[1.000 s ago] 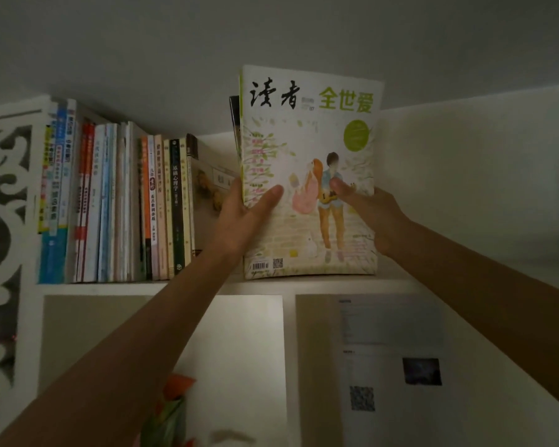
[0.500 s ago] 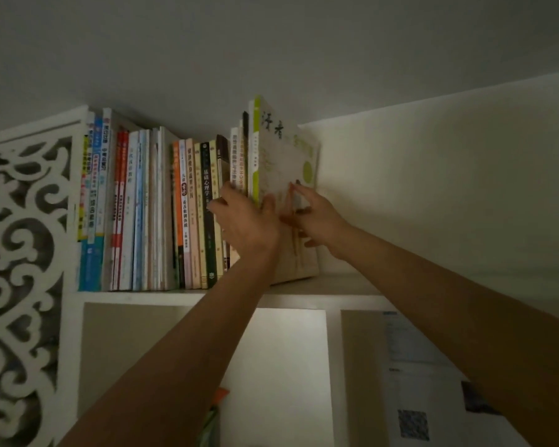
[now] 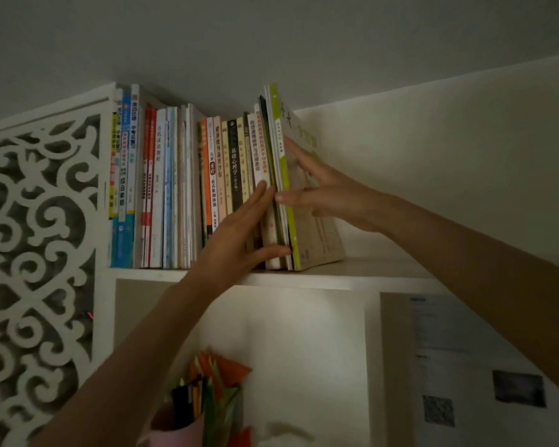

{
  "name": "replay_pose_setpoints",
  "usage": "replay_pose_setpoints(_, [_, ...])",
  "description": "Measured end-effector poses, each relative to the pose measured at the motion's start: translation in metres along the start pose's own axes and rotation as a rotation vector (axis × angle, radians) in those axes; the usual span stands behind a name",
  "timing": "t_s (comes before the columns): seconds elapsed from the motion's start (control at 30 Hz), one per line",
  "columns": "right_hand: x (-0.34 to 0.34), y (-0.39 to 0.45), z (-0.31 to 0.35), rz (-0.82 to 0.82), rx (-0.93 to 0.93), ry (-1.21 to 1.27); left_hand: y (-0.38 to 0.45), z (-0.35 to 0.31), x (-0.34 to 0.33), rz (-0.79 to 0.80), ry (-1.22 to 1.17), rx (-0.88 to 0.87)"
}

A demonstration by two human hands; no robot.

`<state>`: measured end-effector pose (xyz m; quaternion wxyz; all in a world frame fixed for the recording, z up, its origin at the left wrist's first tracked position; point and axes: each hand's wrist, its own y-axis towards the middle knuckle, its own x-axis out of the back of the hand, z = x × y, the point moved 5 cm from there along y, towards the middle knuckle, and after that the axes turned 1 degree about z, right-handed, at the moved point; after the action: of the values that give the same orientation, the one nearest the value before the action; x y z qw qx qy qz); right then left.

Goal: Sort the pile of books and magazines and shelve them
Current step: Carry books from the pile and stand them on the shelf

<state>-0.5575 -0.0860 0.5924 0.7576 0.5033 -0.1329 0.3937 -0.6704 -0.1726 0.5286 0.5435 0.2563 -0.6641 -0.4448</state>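
Note:
A row of books (image 3: 175, 188) stands upright on the top shelf (image 3: 352, 274) of a white bookcase. At its right end stands a magazine with a green spine (image 3: 317, 240), leaning slightly against the row. My right hand (image 3: 323, 191) lies flat on the magazine's cover, its thumb at the spine, pressing it leftward. My left hand (image 3: 242, 230) rests against the spines of the neighbouring books, fingers spread, its thumb touching the bottom of the thin books beside the magazine.
A white fretwork panel (image 3: 36, 246) closes the bookcase's left side. The shelf to the right of the magazine is bare up to the wall. Below, a cup with paper flowers (image 3: 207, 391) stands in a compartment, and a printed sheet (image 3: 465, 359) hangs at the lower right.
The magazine was held cover-out one second ago; it has been turned spine-out and pushed against the row. Both hands have moved with it and now press it into place.

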Motion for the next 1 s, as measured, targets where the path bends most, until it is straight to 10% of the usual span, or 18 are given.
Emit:
replay_pose_setpoints(0.33, [-0.019, 0.009, -0.007, -0.041, 0.027, -0.162, -0.001, 0.008, 0.000, 0.036, 0.308, 0.092])
replay_pose_setpoints(0.6, [0.017, -0.134, 0.018, -0.480, -0.140, -0.426, -0.062, -0.052, -0.010, -0.170, -0.094, -0.128])
replay_pose_setpoints(0.77, [0.011, -0.291, 0.028, -0.573, -0.293, -0.474, -0.109, -0.124, -0.103, 0.185, -0.418, -0.219])
replay_pose_setpoints(1.0, [-0.013, -0.554, -0.036, -0.516, -1.050, -0.489, -0.227, -0.245, -0.287, 0.780, -0.754, -0.125])
